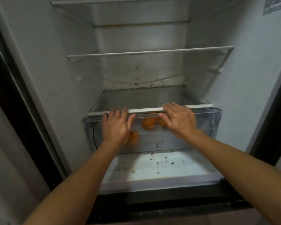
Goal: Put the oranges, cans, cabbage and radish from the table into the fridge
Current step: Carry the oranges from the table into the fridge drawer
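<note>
Both hands, left hand and right hand, fingers straight, are pressing the clear crisper drawer holding the oranges; judging by this, cans, cabbage, radish are waiting next.

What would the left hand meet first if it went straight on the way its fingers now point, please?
Probably the white front edge of the glass shelf above the clear drawer: the left hand points its fingers up and inward, right at it. Depth is unclear; they may be touching.
</note>
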Demonstrator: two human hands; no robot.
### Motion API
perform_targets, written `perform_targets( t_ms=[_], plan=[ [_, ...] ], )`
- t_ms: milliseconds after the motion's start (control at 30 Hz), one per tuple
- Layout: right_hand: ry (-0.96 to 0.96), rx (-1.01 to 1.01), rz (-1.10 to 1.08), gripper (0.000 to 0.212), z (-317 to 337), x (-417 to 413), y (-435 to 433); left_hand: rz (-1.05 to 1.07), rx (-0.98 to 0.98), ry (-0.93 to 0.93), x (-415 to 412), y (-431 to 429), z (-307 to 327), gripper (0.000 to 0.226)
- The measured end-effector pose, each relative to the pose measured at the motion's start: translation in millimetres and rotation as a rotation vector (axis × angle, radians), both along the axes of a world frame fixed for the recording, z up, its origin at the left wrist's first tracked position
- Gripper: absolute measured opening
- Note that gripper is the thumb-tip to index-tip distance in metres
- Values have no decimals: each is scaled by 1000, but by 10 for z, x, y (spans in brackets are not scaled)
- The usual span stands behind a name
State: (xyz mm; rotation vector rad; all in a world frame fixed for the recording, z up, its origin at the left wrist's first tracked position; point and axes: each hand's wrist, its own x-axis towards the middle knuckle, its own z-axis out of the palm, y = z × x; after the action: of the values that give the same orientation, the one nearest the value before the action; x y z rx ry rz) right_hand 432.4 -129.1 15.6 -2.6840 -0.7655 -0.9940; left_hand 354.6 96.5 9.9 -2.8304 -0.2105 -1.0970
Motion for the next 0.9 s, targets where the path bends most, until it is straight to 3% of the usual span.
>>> perform_targets(
  t_ms=[100, 233, 333, 467, 600, 700, 833, 900],
  plan=[
    [37, 11, 24, 79, -41, 208, 53, 0, 8, -29, 201, 59, -72, 57],
    [-75, 56, 46, 63, -117, 362, 92, -23, 28, -136, 316, 96, -108, 47],
    [-107, 52, 59, 62, -119, 380, 88, -38, 27, -155, 311, 112, -130, 49],
    [-56, 15, 17, 66, -99, 331, 72, -3, -3, -48, 264, 65, -81, 58],
    [111, -77, -49, 77, -3, 166, 22, 19, -19, 132, 40, -20, -30, 57],
    [155, -131, -69, 65, -35, -74, -59, -4, -48, 268, -290, -96, -83, 61],
    [135, -73, 57, 53, -180, -689, -94, -32, -35, 263, -854, -220, -222, 30],
    [190, -115, 87, 48, -272, -1002, -61, -76, -64, 301, -1157, -262, -330, 25]
  ],
)
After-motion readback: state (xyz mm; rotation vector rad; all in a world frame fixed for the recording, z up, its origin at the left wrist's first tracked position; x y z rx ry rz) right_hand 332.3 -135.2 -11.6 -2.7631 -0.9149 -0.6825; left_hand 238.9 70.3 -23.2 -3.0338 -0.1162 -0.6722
